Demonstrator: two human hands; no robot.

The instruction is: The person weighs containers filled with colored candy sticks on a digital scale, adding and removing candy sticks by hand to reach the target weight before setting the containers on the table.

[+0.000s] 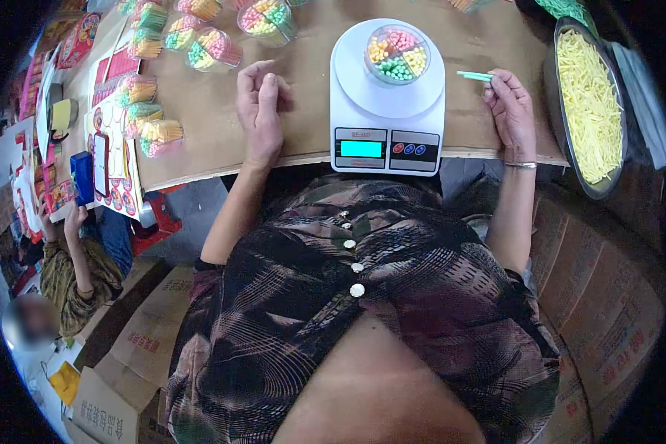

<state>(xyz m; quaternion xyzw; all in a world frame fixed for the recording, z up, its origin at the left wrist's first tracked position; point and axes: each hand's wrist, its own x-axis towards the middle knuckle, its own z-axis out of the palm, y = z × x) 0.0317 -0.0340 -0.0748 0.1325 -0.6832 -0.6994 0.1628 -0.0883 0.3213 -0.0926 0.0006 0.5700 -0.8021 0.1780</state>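
A white kitchen scale (388, 140) stands in front of me with its display lit. On its round plate sits a clear divided cup (397, 55) packed with pink, orange, yellow and green sticks. To the right of the scale, my right hand (512, 107) pinches a few thin green sticks (474, 76) between thumb and fingertips. Left of the scale, my left hand (260, 111) rests near the table edge, fingers loosely curled and thumb apart, with nothing visible in it.
Several filled cups (267, 22) stand at the back left. A large basin of yellow sticks (589, 103) is at the right, with green sticks (567, 9) behind it. Another person (85, 270) sits at the left near a blue box (82, 178). Cardboard boxes (599, 325) flank me.
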